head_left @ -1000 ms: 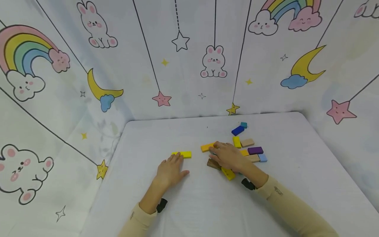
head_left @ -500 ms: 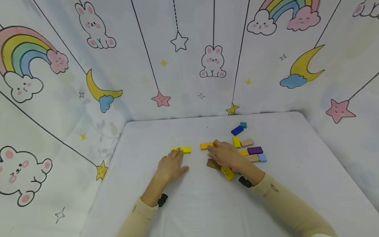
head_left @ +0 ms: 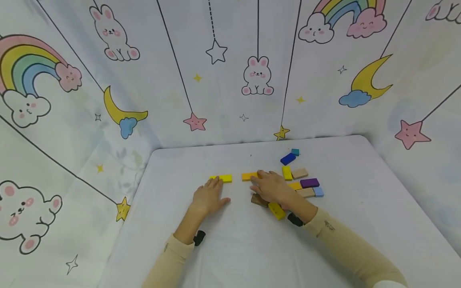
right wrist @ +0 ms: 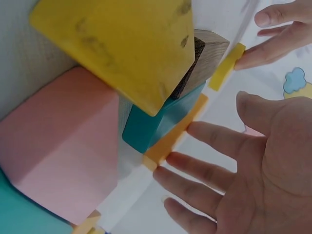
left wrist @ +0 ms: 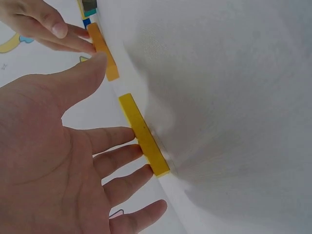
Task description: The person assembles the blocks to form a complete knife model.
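Observation:
My left hand (head_left: 209,197) lies palm down with its fingertips against the near side of a long yellow block (head_left: 226,178). In the left wrist view several nearly straight fingers meet that yellow block (left wrist: 144,136), thumb held apart. To the right, my right hand (head_left: 271,187) touches an orange block (head_left: 248,177) with extended fingertips and covers part of it from the head. The right wrist view shows those fingertips along the orange block (right wrist: 175,134), beside a teal block (right wrist: 144,127). The two blocks lie roughly in line, a gap between them.
Close by the right hand are a brown block (head_left: 259,200), another yellow block (head_left: 276,211) and a pink block (right wrist: 68,141). Farther right lie purple (head_left: 310,183), light blue (head_left: 318,192) and wood-coloured blocks (head_left: 300,173). A dark blue block (head_left: 288,159) sits near the back.
My left hand has pushed the yellow block away from me, toward the back of the table. The orange block has turned straighter and shifted slightly left under my right fingertips.

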